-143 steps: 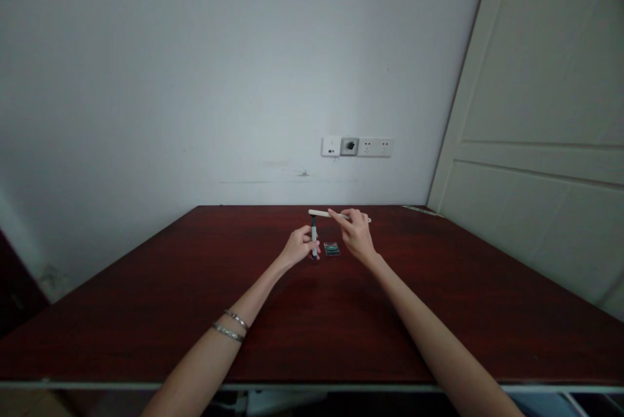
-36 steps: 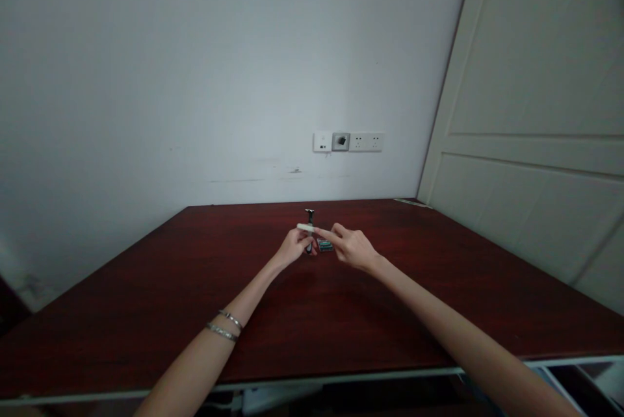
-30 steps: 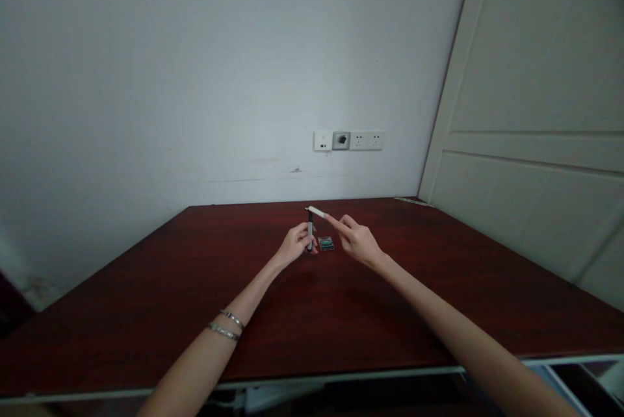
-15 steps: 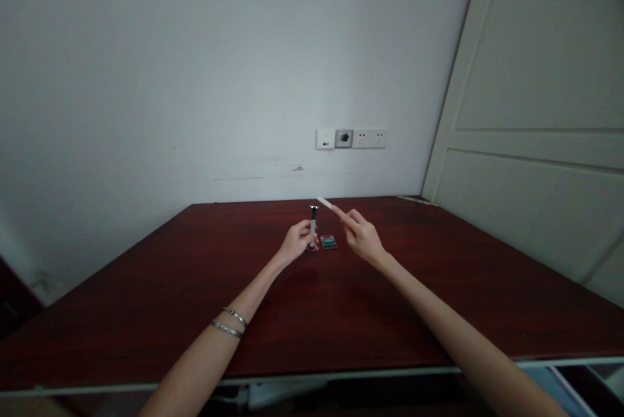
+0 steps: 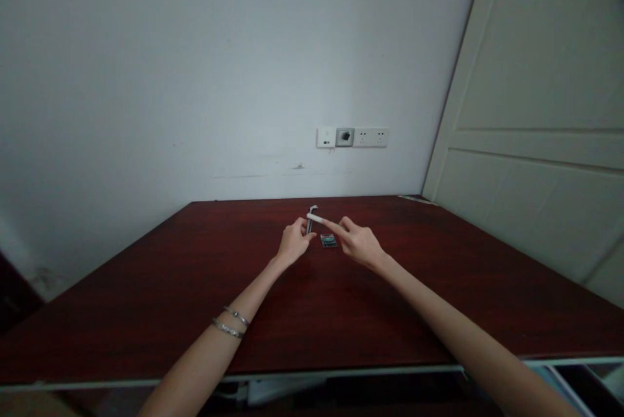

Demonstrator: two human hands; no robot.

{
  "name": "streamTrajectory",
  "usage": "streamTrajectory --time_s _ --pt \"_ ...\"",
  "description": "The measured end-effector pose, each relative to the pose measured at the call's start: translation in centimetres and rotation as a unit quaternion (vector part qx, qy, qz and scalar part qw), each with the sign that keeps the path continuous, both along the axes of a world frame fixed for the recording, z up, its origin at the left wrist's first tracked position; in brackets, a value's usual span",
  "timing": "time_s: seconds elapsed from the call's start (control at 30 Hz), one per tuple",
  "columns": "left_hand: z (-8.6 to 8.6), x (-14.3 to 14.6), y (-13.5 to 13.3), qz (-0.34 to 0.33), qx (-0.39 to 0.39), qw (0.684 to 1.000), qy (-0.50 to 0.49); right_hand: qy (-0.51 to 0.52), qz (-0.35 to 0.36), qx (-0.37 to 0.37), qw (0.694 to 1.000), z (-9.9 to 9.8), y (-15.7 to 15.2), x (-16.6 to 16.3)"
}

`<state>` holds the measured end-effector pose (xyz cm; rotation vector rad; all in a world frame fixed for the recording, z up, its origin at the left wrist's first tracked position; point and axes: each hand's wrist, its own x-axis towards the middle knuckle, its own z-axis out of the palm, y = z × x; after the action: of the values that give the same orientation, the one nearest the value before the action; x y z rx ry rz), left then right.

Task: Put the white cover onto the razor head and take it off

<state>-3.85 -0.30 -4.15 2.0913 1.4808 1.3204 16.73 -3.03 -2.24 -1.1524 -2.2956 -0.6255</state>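
Note:
My left hand (image 5: 294, 245) is closed round a thin dark handle with a small head, which looks like a razor (image 5: 311, 217), held upright over the dark red table (image 5: 146, 300). My right hand (image 5: 359, 243) pinches a slim white stick (image 5: 318, 219), whose far tip lies against the razor's upper part. A small teal packet (image 5: 328, 241) lies flat on the table between the two hands. Two thin bracelets (image 5: 232, 323) circle my left wrist.
The table stands against a white wall with a row of sockets (image 5: 351, 138). A pale panelled door (image 5: 541, 138) stands at the right. The table's near edge (image 5: 341, 373) has a light trim, with something pale below it.
The white stick was raised and pointing up-left half a second ago; now it has come down so its tip meets the razor. My left hand has tilted the razor slightly.

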Motion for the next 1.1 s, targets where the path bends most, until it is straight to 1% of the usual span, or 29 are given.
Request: streamTrajectory --time_s 0.07,0.2,0.23,0.33,0.37,0.5,0.53,0.63,0.67,0.8,0.9,0.93,1.03,1.1 --pt "0.0 -0.1 0.0 0.01 0.011 1.0 0.005 -0.019 0.009 0.003 1.0 0.0 0.0 -0.2" --pt "-0.2 -0.2 0.2 0.006 0.007 1.0 0.008 0.056 -0.031 0.027 0.998 0.3 0.5 -0.1" --pt "-0.2 -0.2 0.2 0.007 0.008 1.0 0.007 0.053 -0.03 0.024 0.998 0.3 0.6 -0.1" --pt "-0.2 -0.1 0.1 0.009 0.018 1.0 0.005 -0.011 0.011 0.004 1.0 -0.1 0.7 0.1" --pt "-0.2 -0.1 0.1 0.006 0.019 1.0 0.003 -0.016 0.019 0.0 1.0 -0.3 0.7 0.2" --pt "-0.2 -0.1 0.2 -0.017 0.003 1.0 -0.008 0.071 -0.011 0.015 0.997 -1.0 0.7 0.3" --pt "-0.3 -0.1 0.2 -0.022 -0.002 1.0 -0.011 0.075 -0.01 0.014 0.997 -1.1 0.7 0.3" --pt "-0.3 -0.1 0.2 -0.039 -0.009 0.999 -0.019 0.03 0.02 0.002 0.999 -1.2 0.8 0.3" --pt "-0.3 -0.2 0.2 -0.044 -0.01 0.999 -0.021 0.026 0.024 0.001 0.999 -1.2 0.9 0.3" --pt "-0.4 -0.2 0.2 -0.056 -0.014 0.998 -0.02 0.065 0.004 0.015 0.998 -1.1 0.9 0.5" --pt "-0.5 -0.1 0.3 -0.056 -0.006 0.998 -0.015 0.017 0.034 0.0 0.999 -1.1 0.9 0.5" --pt "-0.5 -0.1 0.3 -0.056 -0.006 0.998 -0.014 0.017 0.035 -0.001 0.999 -1.1 0.9 0.6" --pt "-0.6 -0.1 0.5 -0.061 -0.01 0.998 -0.014 0.082 0.008 0.013 0.997 -1.3 1.0 0.5" --pt "-0.7 -0.2 0.5 -0.066 -0.01 0.998 -0.016 0.081 0.017 0.011 0.996 -1.5 1.1 0.5"
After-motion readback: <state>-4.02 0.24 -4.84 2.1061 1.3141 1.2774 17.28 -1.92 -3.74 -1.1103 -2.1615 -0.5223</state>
